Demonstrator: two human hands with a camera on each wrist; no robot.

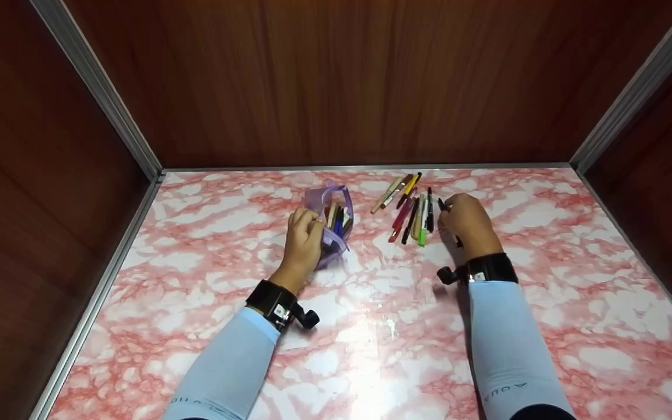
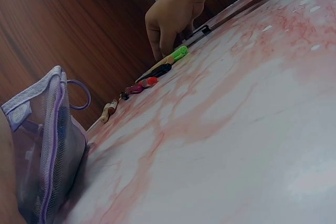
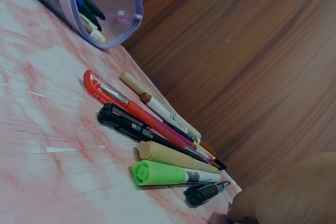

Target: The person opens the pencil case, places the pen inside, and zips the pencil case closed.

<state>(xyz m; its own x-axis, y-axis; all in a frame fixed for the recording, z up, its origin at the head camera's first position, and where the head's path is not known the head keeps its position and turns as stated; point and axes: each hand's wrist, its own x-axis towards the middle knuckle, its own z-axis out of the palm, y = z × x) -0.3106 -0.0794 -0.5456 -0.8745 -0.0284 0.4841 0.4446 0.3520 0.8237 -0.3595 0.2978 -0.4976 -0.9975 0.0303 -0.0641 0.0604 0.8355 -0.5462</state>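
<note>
My left hand grips the near-left side of a purple mesh pencil case, whose zipped mouth gapes open. Several pens and markers lie inside it. At the right, my right hand reaches down to the table with fingers curled round a dark pen, both its ends poking out from under the hand. Just left of that hand lies a loose group of pens, among them a green-capped marker, a red pen and a black pen.
Beyond the main group, a beige marker and a yellow pen lie toward the back wall. The red-and-white marbled table is bounded by wood panels with metal edging on the left, back and right.
</note>
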